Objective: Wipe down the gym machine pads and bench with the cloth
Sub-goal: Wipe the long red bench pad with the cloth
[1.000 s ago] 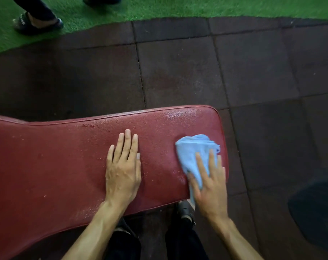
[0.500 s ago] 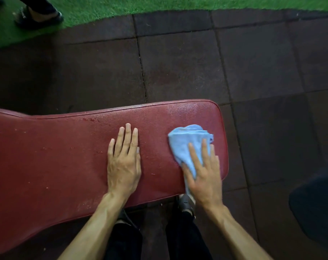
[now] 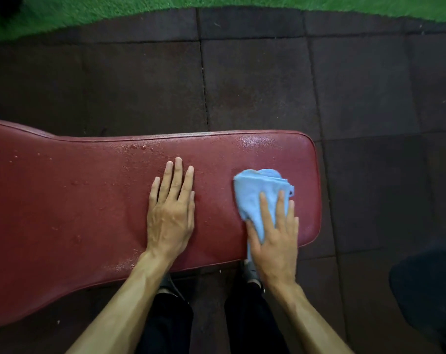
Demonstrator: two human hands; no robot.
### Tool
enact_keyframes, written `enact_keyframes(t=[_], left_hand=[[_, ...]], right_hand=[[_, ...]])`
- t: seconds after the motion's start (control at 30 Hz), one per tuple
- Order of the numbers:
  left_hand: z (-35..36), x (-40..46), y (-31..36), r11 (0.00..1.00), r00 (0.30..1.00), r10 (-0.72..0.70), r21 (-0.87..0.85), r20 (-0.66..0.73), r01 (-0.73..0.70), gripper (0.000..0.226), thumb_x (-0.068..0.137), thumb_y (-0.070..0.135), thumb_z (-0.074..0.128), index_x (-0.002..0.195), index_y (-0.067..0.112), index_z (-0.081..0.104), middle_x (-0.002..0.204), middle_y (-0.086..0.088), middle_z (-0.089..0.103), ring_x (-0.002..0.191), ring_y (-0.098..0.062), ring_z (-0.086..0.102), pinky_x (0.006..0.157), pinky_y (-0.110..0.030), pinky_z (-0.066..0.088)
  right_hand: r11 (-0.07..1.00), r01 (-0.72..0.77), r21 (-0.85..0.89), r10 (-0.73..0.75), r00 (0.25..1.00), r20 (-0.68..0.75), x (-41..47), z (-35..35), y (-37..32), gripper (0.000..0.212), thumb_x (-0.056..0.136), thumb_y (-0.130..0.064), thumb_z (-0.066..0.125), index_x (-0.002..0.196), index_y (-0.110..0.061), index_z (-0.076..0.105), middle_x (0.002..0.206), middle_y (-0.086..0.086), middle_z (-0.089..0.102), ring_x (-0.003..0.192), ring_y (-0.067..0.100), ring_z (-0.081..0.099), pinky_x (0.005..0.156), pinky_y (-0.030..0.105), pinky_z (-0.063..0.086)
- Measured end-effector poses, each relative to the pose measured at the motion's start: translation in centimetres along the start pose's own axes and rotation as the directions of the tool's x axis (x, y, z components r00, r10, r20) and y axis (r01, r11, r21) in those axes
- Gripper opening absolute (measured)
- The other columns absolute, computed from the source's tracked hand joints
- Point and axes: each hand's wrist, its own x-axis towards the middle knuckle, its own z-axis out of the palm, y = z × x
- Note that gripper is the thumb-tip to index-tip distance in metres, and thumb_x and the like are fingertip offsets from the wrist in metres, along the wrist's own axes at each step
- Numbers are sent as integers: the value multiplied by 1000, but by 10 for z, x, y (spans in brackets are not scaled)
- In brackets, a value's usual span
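Note:
A dark red padded bench (image 3: 76,205) runs across the view from the left edge to its rounded right end. Small droplets or specks dot its surface, mostly on the left half. My left hand (image 3: 171,213) lies flat on the middle of the pad, fingers together, holding nothing. A crumpled light blue cloth (image 3: 255,192) rests near the bench's right end. My right hand (image 3: 274,233) presses down on the cloth's near part, fingers spread over it. The cloth's far half sticks out beyond my fingertips.
Dark rubber floor tiles (image 3: 255,85) surround the bench. Green turf (image 3: 114,11) borders them at the top. A dark rounded object (image 3: 426,290) sits at the lower right. My legs in black trousers (image 3: 252,318) and shoes show below the bench edge.
My right hand has slid the cloth slightly left and farther onto the pad. The left hand stays in place. The other person's feet at the top left have left the view.

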Motion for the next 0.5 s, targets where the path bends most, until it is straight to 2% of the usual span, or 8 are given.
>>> enact_keyframes(t=[0.1,0.17,0.23,0.33,0.43,0.5], left_hand=[[-5,1,-2,997,999,-30,-74,-14,28,49,102,19,32,150,11,32,161,-9,22,150,-21,15,122,-42,18],[-8,1,-9,996,999,-41,-84,-20,40,49,102,18,32,150,11,32,160,-9,22,150,-21,16,122,-41,17],[-10,1,-21,994,998,-55,-97,-36,51,49,101,16,33,150,10,33,160,-10,24,150,-22,17,122,-41,17],[-11,-3,-32,985,997,-62,-162,-44,54,49,99,12,35,148,7,35,159,-12,25,149,-22,18,122,-42,17],[-14,-6,-24,974,995,-80,-216,-67,64,49,100,14,33,148,6,36,158,-12,26,149,-22,19,121,-46,19],[-17,-9,-2,968,994,-80,-243,-74,60,49,101,17,32,148,5,36,158,-13,26,149,-24,20,121,-47,19]], right_hand=[[961,-274,43,277,957,-91,47,-3,-10,64,95,-53,34,153,-29,22,163,14,10,147,40,16,111,59,31],[935,-335,114,349,927,-139,73,0,-46,64,97,-51,36,154,-26,23,162,18,12,145,44,17,112,56,30],[980,-185,67,192,972,-136,66,8,-84,63,97,-49,37,154,-26,20,162,17,10,146,44,14,115,53,27],[994,105,39,-105,994,-5,12,14,-108,64,96,-44,41,154,-31,18,164,9,1,149,39,5,117,51,22],[961,177,213,-195,979,63,-9,5,-86,65,96,-51,41,154,-35,15,165,1,-5,151,29,-5,120,50,16],[914,142,380,-170,985,41,1,-10,-63,61,98,-53,35,153,-41,12,165,-4,-5,151,22,-8,120,50,7]])
